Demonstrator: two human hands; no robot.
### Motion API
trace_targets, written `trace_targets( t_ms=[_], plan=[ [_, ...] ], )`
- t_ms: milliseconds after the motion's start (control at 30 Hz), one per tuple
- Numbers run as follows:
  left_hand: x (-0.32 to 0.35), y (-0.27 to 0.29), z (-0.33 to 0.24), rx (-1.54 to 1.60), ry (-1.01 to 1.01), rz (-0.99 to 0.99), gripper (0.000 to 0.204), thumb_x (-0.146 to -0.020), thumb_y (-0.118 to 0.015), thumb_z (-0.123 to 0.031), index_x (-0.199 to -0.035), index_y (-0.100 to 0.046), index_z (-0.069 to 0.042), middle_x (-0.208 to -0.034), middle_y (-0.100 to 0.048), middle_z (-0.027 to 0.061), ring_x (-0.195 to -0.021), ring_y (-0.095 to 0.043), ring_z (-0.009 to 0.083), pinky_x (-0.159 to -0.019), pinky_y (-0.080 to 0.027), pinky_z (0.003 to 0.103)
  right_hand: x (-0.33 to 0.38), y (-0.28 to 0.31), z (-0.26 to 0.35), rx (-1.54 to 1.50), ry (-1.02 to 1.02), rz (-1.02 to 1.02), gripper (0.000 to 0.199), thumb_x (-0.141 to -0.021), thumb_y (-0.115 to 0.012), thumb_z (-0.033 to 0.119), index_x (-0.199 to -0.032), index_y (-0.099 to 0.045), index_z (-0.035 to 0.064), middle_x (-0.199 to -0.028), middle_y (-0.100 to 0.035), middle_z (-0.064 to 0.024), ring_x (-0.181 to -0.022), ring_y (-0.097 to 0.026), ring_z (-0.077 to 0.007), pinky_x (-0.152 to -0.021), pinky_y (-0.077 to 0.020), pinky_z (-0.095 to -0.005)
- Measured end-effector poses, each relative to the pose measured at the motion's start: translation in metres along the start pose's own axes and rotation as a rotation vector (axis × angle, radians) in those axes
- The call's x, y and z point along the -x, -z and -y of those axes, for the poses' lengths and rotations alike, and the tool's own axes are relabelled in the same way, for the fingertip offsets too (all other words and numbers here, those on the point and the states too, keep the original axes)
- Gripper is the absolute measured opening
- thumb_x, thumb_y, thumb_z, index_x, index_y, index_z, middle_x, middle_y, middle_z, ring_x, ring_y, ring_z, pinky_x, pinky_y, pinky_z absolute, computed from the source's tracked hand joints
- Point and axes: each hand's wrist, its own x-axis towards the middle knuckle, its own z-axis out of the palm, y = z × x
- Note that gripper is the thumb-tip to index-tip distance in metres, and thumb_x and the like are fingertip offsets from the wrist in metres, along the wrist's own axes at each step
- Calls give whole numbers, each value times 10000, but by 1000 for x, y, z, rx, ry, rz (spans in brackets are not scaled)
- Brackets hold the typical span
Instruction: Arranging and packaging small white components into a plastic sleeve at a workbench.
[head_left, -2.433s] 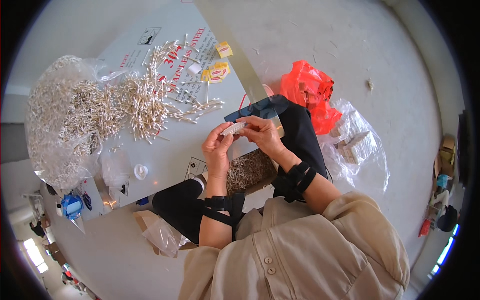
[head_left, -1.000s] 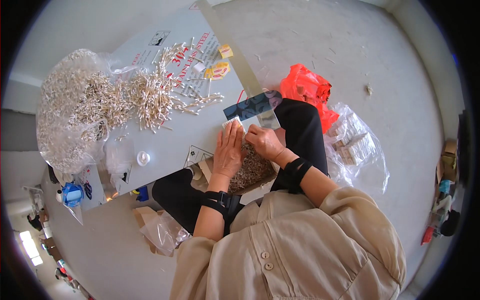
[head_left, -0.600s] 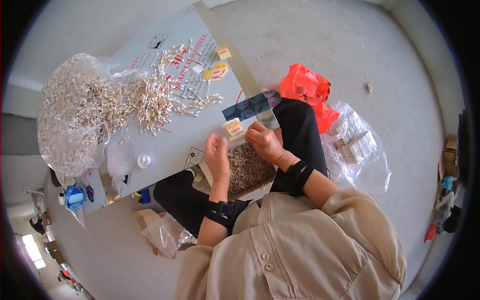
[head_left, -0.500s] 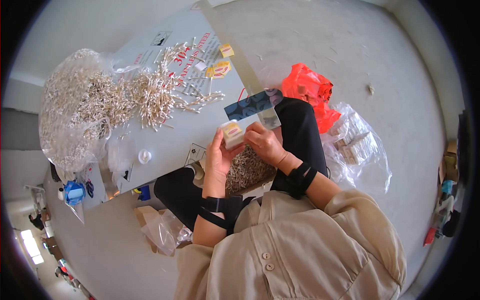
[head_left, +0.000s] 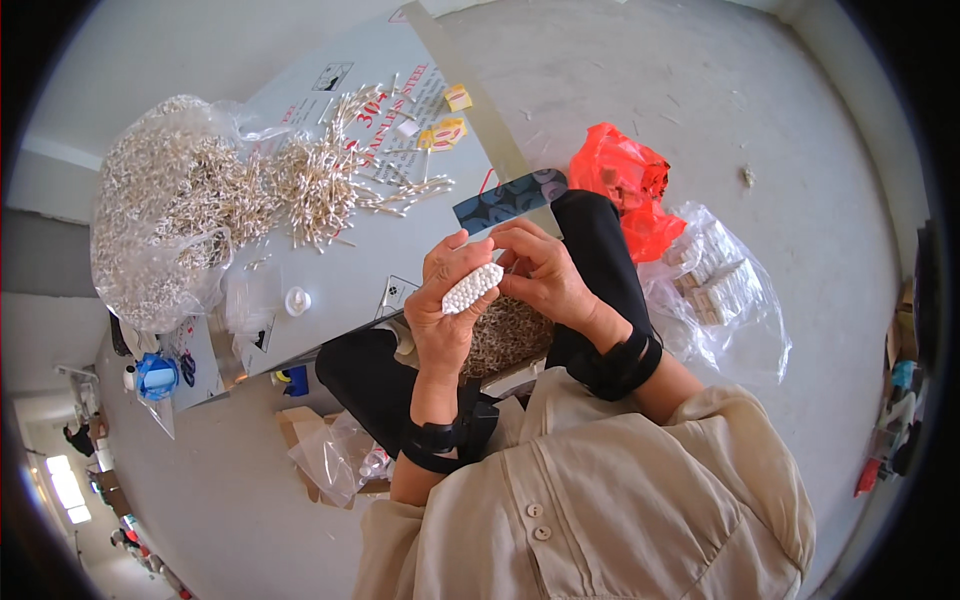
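Gripping swab bundle (head_left: 471, 288), left hand (head_left: 445, 310), near board edge (head_left: 340, 345).

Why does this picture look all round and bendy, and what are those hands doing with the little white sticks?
The picture is round because a wide fisheye camera sits on the person's head and looks down, so straight edges curve. There is no machine here, just two bare hands. The left hand holds a tight bundle of cotton swabs, white tips facing up, and the right hand touches its far end. Both wrists wear black straps. In front lies a grey board with a loose swab pile and small yellow packets. A clear bag of swabs sits at its left. On the floor to the right are a red bag and a clear bag of small boxes.
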Motion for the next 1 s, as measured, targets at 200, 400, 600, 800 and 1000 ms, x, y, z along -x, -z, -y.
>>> trace_targets(
  t_ms=[200,400,600,800,1000],
  plan=[
    [-1,-5,-4,-100,-72,41,340,-726,-808,-97,-1055,-727,-73,-1156,-691,34,-1219,-513,267,-1053,-397,388,-1,2,-10,68,130,41,308,-771,-698,-12,-1074,-642,3,-1025,-600,-69,-747,-618,-124,-672,-499,-256],
    [-1,-7,-8,-117,-59,64,344,-708,-808,-89,-1043,-729,-78,-1159,-689,31,-1217,-518,270,-1053,-398,385,0,4,-12,19,129,9,305,-764,-681,-27,-1066,-653,2,-999,-615,-75,-733,-608,-126,-673,-498,-261],
    [-2,-10,-7,-129,-35,79,346,-700,-803,-62,-1038,-729,-76,-1158,-686,33,-1218,-518,265,-1050,-402,378,2,4,-15,-32,73,-1,256,-781,-699,-5,-1032,-651,-3,-949,-613,-71,-732,-603,-124,-667,-495,-262],
    [-1,-11,-3,-134,-29,97,340,-721,-800,-76,-1050,-721,-60,-1162,-683,59,-1228,-517,264,-1062,-396,384,3,4,-19,-57,65,-6,235,-789,-707,8,-1016,-646,-7,-870,-590,-54,-738,-598,-111,-658,-495,-264],
    [-2,-11,1,-120,-33,121,354,-754,-793,-95,-1091,-702,-40,-1173,-675,93,-1245,-510,265,-1079,-384,393,5,6,-22,-57,63,-14,248,-790,-711,4,-1031,-652,-5,-869,-593,-54,-756,-605,-107,-670,-497,-260]
  ],
)
